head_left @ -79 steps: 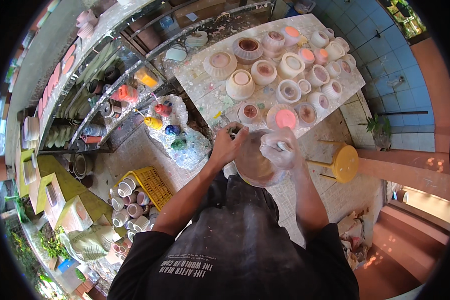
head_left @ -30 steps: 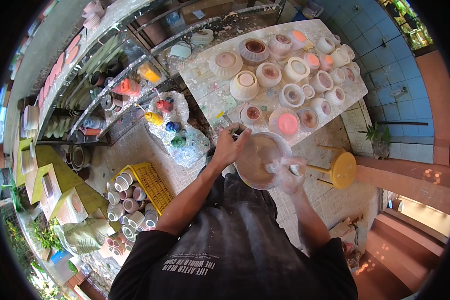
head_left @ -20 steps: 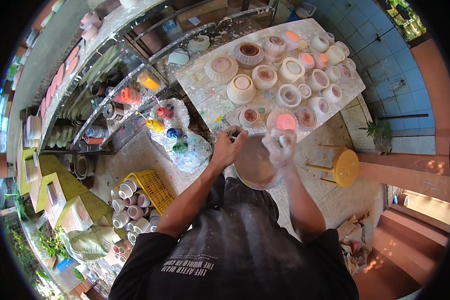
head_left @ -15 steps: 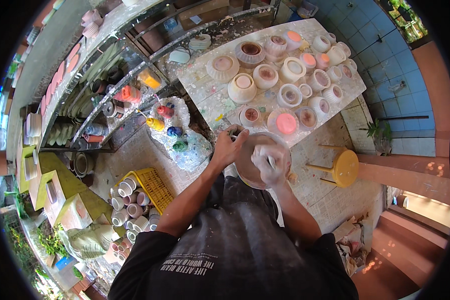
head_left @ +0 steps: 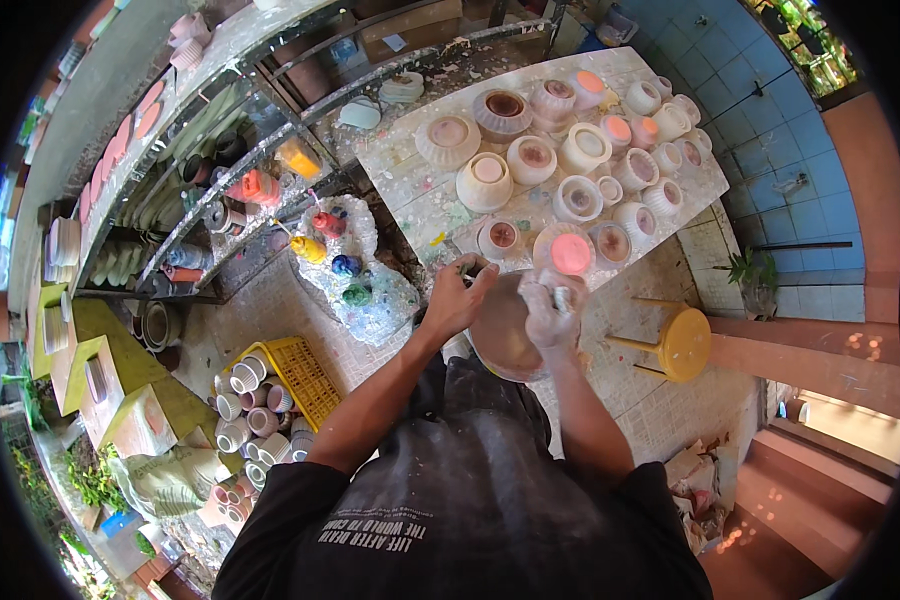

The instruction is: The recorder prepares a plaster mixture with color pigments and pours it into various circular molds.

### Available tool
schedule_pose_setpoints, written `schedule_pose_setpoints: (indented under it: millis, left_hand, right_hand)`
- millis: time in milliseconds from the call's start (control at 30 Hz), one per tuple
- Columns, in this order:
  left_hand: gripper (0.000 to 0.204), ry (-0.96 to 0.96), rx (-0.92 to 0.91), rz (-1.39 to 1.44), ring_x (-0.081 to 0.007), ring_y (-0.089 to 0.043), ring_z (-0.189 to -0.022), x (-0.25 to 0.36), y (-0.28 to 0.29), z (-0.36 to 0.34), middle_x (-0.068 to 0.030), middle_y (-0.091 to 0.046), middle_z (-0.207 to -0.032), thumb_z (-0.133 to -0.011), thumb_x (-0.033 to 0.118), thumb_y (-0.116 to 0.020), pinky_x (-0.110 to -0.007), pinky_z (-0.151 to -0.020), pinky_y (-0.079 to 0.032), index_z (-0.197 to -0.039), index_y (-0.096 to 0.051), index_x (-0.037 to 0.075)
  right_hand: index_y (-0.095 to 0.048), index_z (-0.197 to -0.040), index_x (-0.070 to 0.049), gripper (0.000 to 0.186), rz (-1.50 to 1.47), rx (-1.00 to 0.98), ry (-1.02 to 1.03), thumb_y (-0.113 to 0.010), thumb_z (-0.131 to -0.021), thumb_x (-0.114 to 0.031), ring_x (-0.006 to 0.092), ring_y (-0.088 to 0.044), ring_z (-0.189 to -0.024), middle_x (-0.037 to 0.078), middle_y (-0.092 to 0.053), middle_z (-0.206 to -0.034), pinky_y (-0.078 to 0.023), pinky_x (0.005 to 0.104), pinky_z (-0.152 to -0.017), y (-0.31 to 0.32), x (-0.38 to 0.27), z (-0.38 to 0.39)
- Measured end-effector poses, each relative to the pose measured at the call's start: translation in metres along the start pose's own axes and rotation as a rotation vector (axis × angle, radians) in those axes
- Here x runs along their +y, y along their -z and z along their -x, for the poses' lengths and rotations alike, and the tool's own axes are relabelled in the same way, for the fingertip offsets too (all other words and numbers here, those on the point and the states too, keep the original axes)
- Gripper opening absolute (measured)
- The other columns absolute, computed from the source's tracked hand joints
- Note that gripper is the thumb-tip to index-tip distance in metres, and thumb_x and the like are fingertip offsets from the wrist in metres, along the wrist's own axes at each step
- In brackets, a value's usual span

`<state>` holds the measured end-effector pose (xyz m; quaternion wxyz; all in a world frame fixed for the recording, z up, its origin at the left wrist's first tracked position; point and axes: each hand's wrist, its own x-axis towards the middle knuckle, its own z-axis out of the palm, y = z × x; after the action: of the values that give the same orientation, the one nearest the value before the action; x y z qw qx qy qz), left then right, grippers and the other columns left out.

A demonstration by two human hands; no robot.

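In front of my body is a round basin (head_left: pixel 500 335) with a grey-brown inside. At its upper left rim my left hand (head_left: pixel 457 300) is closed, thumb against fingers. Something small and dark shows there, but I cannot make it out. My right hand (head_left: pixel 553 312), coated in whitish dust or clay, is held over the basin's right side. Its fingers are curled round a small pale thing whose kind I cannot tell. Just beyond the hands, on the table's near edge, sit a pot with a pink-orange centre (head_left: pixel 570 254) and a smaller pale pot (head_left: pixel 498 236).
Many pale pots cover the splattered table (head_left: pixel 410 150). Coloured paint bottles (head_left: pixel 310 248) stand on a plastic-covered surface at left, near metal shelving (head_left: pixel 300 125). A yellow crate (head_left: pixel 305 380) with stacked pots lies on the floor at left. A yellow stool (head_left: pixel 683 345) stands at right.
My right hand has moved up and slightly right over the basin, toward its far rim, and is less blurred. My left hand stays at the rim in nearly the same place.
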<state>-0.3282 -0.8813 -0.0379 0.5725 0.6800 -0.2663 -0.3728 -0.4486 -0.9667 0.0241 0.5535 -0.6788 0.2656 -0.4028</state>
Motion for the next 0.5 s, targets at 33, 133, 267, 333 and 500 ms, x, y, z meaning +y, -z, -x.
schedule_pose_setpoints:
  millis: [33,133,267,333,500]
  left_hand:
    - [0.03,-0.004,-0.007,-0.008,-0.0127,-0.056,-0.064,0.0,0.001,-0.001,-0.0084,-0.064,-0.07,-0.091,0.027,-0.062,-0.031,-0.063,-0.047,-0.088,-0.065,-0.003]
    - [0.029,-0.009,-0.003,-0.037,-0.0127,-0.057,-0.064,-0.002,0.002,0.001,-0.0088,-0.064,-0.07,-0.091,0.026,-0.062,-0.031,-0.063,-0.047,-0.088,-0.065,-0.003]
    - [0.03,-0.026,0.004,-0.059,-0.0128,-0.056,-0.064,0.002,0.002,0.002,-0.009,-0.063,-0.07,-0.091,0.027,-0.062,-0.031,-0.063,-0.047,-0.088,-0.065,-0.003]
    - [0.03,-0.038,0.002,-0.059,-0.0129,-0.056,-0.065,0.003,0.002,0.001,-0.009,-0.063,-0.07,-0.091,0.027,-0.062,-0.031,-0.063,-0.047,-0.088,-0.065,-0.003]
    - [0.032,0.012,-0.04,-0.041,-0.0129,-0.056,-0.065,0.003,0.001,0.001,-0.0092,-0.063,-0.071,-0.092,0.028,-0.061,-0.031,-0.064,-0.047,-0.088,-0.065,-0.004]
  right_hand:
    - [-0.027,-0.055,-0.004,0.037,0.004,0.0,0.0,-0.056,-0.077,0.003,0.0086,-0.03,-0.045,0.0,-0.029,-0.05,-0.025,0.0312,-0.044,-0.013,-0.003,0.003]
    - [-0.027,-0.055,-0.005,0.037,-0.54,-0.078,-0.195,-0.057,-0.076,0.002,0.009,-0.029,-0.044,0.003,-0.027,-0.05,-0.025,0.0326,-0.044,-0.024,-0.009,0.031]
    - [-0.028,-0.057,-0.006,0.038,0.087,-0.31,0.124,-0.057,-0.077,0.007,0.0092,-0.032,-0.046,0.0,-0.031,-0.052,-0.025,0.0308,-0.043,0.03,0.0,0.053]
    - [-0.026,-0.055,-0.007,0.039,0.133,-0.306,0.177,-0.056,-0.075,0.007,0.0093,-0.029,-0.044,0.001,-0.028,-0.05,-0.024,0.0325,-0.042,0.038,0.001,0.045]
    - [-0.028,-0.055,-0.007,0.038,-0.058,0.012,0.15,-0.057,-0.072,0.011,0.012,-0.028,-0.042,0.002,-0.029,-0.049,-0.023,0.0327,-0.041,0.008,0.012,-0.004]
